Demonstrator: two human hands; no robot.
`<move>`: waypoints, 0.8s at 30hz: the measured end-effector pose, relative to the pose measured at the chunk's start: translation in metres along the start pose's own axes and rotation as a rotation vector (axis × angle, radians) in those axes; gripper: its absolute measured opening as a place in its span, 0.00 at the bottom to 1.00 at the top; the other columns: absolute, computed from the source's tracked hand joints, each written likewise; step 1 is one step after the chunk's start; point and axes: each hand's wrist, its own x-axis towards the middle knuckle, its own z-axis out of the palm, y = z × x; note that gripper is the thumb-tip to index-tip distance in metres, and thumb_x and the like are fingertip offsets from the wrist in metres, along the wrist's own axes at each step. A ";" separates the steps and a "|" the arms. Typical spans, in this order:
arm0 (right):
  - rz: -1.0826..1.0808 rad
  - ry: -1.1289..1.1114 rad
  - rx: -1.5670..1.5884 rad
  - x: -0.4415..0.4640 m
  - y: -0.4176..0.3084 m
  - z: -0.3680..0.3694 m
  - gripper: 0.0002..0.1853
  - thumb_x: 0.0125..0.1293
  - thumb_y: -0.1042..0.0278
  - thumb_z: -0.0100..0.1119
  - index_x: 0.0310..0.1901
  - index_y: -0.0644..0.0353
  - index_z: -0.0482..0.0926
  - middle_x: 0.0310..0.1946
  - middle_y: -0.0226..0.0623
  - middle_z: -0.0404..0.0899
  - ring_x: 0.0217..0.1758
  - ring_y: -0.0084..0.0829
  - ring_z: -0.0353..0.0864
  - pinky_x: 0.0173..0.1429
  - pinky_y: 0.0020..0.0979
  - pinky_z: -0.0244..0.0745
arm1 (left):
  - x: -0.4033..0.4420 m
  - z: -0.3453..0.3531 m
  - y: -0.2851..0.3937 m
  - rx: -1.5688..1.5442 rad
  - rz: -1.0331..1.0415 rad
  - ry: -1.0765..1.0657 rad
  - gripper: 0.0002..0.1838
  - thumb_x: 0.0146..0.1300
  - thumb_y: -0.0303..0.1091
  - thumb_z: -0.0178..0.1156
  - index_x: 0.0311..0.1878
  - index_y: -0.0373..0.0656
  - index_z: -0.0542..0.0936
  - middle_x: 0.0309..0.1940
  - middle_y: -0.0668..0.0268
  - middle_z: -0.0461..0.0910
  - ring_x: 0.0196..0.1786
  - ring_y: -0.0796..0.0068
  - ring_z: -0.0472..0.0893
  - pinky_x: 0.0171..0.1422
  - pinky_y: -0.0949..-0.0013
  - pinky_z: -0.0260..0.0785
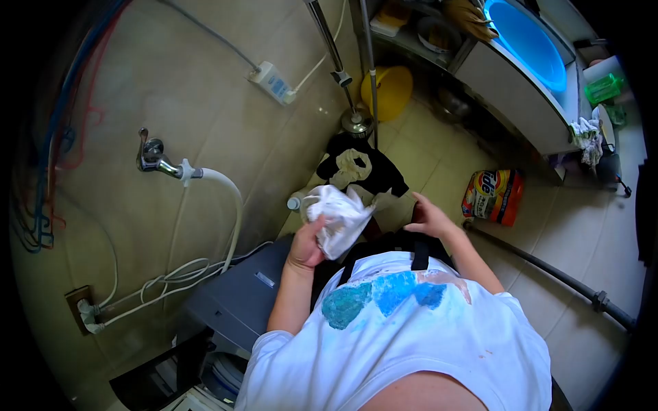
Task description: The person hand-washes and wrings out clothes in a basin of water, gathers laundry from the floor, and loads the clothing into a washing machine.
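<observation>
My left hand (308, 244) is closed around a bunched white cloth (340, 220), which hangs in front of my body. To the right of it, my right hand (433, 218) is held apart from that cloth, with thumb and fingers spread and nothing visible in them. Just beyond both hands, dark clothing (381, 172) lies in a heap near the wall, and a cream-coloured cloth (352, 165) rests on top of it. A beige piece (393, 209) shows between my hands; its kind is unclear. Next to the white cloth, a bottle's pale cap (294, 203) is visible.
An orange Tide bag (493, 197) lies on the tiled floor, near a dark pipe (548, 268). At left are a wall tap (156, 162) with a white hose (232, 198) and a grey machine lid (236, 288). A yellow basin (392, 92) stands in the far corner.
</observation>
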 end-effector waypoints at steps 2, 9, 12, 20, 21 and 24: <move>-0.228 -0.049 -0.131 0.011 -0.025 0.026 0.49 0.44 0.59 0.72 0.66 0.57 0.53 0.60 0.52 0.63 0.61 0.46 0.65 0.64 0.37 0.62 | -0.006 0.011 -0.003 0.048 -0.053 -0.114 0.29 0.60 0.41 0.56 0.60 0.33 0.65 0.56 0.54 0.71 0.58 0.61 0.72 0.65 0.58 0.60; -0.266 0.256 0.107 0.041 -0.024 0.039 0.23 0.52 0.65 0.63 0.50 0.63 0.72 0.45 0.48 0.74 0.50 0.45 0.73 0.55 0.37 0.68 | 0.052 -0.014 0.066 0.078 0.239 0.130 0.19 0.66 0.38 0.50 0.54 0.33 0.70 0.49 0.57 0.76 0.52 0.63 0.76 0.60 0.61 0.66; 0.071 0.418 0.006 0.052 0.054 0.022 0.24 0.55 0.63 0.62 0.52 0.64 0.72 0.45 0.51 0.76 0.46 0.46 0.77 0.52 0.37 0.71 | 0.091 -0.067 0.075 0.592 0.065 0.424 0.22 0.61 0.42 0.57 0.50 0.34 0.73 0.47 0.60 0.77 0.48 0.71 0.77 0.54 0.67 0.67; 0.623 -0.132 -0.444 0.001 0.203 0.021 0.36 0.52 0.54 0.65 0.59 0.63 0.63 0.52 0.55 0.71 0.55 0.49 0.71 0.59 0.40 0.67 | 0.112 -0.174 -0.086 1.083 -0.102 0.734 0.34 0.51 0.44 0.68 0.57 0.34 0.70 0.51 0.56 0.75 0.53 0.68 0.74 0.56 0.68 0.66; 0.664 -0.115 -0.429 0.002 0.211 0.026 0.40 0.51 0.52 0.66 0.62 0.62 0.60 0.52 0.56 0.70 0.55 0.50 0.71 0.59 0.39 0.67 | 0.118 -0.193 -0.112 1.113 -0.171 0.702 0.37 0.49 0.45 0.69 0.59 0.35 0.68 0.54 0.54 0.73 0.56 0.65 0.72 0.59 0.66 0.64; 0.824 -0.134 -0.422 0.031 0.190 0.023 0.46 0.48 0.47 0.67 0.64 0.61 0.56 0.55 0.57 0.66 0.58 0.53 0.67 0.60 0.44 0.66 | 0.152 -0.197 -0.151 1.246 -0.310 0.677 0.41 0.45 0.45 0.71 0.61 0.37 0.66 0.57 0.52 0.69 0.61 0.61 0.69 0.64 0.63 0.61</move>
